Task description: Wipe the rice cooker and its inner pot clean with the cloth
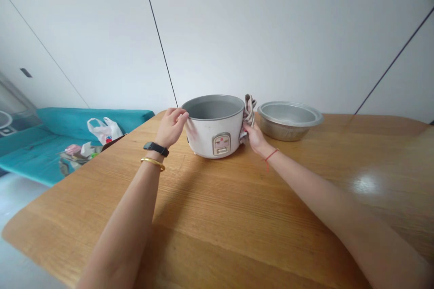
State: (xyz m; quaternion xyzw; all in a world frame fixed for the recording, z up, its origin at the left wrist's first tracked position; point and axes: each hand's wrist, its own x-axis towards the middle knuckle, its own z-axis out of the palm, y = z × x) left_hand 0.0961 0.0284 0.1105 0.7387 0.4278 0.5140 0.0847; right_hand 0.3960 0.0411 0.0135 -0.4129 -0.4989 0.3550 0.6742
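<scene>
two bare forearms reach across the wooden bench [217, 216] toward its far edge. left hand [171, 126] curls over the rim of a white rice cooker body [215, 133], steadying it; right hand [255, 137] presses a bunched cloth [250, 113] against the cooker's side. wiping appears under way, with the front panel still smudged. beside it sits the metal inner pot [290, 119], removed. right fingers are partly hidden by cloth; the cooker's back is unseen.

Left hand [171, 126] grips the rice cooker [215, 126] rim; right hand [255, 137] presses a cloth [249, 110] against its side
</scene>
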